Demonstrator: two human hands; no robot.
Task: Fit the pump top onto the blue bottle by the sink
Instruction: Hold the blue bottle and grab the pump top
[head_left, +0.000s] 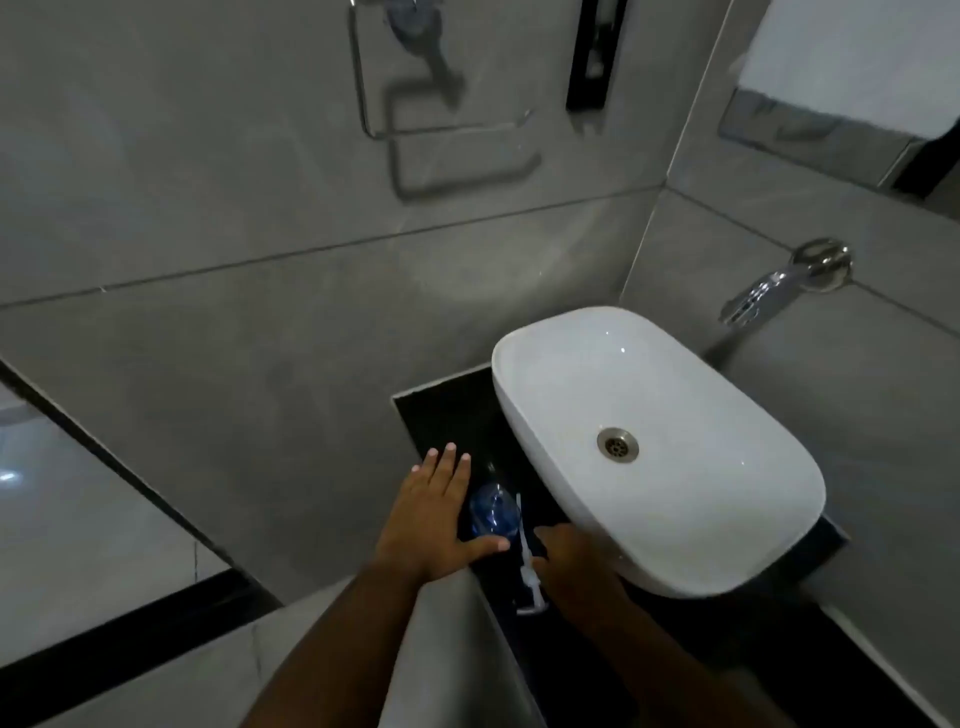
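The blue bottle (494, 514) stands on the black counter (447, 415) just left of the white sink (519, 410), seen from above. My left hand (436, 514) is spread beside it on its left, fingers apart, thumb reaching under the bottle's near side; whether it touches is unclear. The white pump top (529, 569) with its long thin tube lies on the counter right of the bottle, head toward me. My right hand (571, 561) rests against it, fingers at the pump's collar; its grip is partly hidden under the sink's rim.
A chrome wall tap (763, 296) juts out over the sink's far side. Grey tiled walls close in on the left and behind. A chrome towel ring (384, 88) hangs on the far wall. The counter's strip beside the sink is narrow.
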